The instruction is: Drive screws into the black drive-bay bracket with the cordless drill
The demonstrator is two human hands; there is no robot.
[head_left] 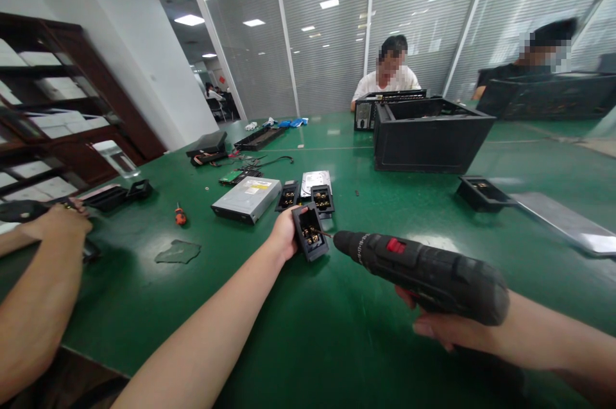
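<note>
My left hand (285, 234) is closed around a small black plastic box (314, 250) with brass terminals inside, tilted with its open side towards the drill. My right hand (445, 327) grips the handle of a black cordless drill (423, 271) with a red switch on top. Its thin bit points left and reaches into the box near the brass parts; whether it touches a screw I cannot tell. Just behind my left hand are two similar black boxes (322, 200) and a silver hard drive (315, 180). To their left lies a grey optical drive (248, 199).
A small orange screwdriver (179, 214) and a clear flat piece (178, 252) lie left on the green table (231, 332). At far left, a co-worker's hand (70, 219) holds a black tool. Computer cases (423, 149) and two people are across the table. Another black box (481, 194) stands right.
</note>
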